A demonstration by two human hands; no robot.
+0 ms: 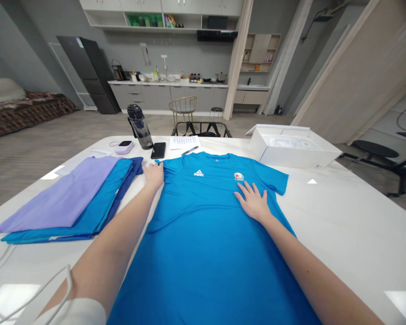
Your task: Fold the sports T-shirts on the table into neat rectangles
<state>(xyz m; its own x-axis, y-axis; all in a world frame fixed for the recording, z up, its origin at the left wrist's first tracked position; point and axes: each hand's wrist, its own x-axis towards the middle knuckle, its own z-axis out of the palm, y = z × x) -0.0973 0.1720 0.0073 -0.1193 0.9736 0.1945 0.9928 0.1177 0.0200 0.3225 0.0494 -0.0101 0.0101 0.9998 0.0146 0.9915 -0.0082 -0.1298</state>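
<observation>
A blue short-sleeved T-shirt (203, 239) lies spread face up on the white table (355, 221), its collar toward the far side. White lettering is on one side of its chest and a round red-and-white badge on the other. My left hand (153, 175) is at the sleeve on the left, fingers closed on its edge, with a bit of fabric poking up beyond them. Flat on the chest just below the badge rests my right hand (253, 201), fingers spread. Small wrinkles cross the fabric between the hands.
Folded clothes (64, 194), lilac on top of blue, lie at the left. Beyond them are a small lilac device (124, 147), a dark water bottle (140, 128), a phone (158, 150), a paper sheet (184, 142) and a pen (190, 150). A white box (291, 153) stands back right.
</observation>
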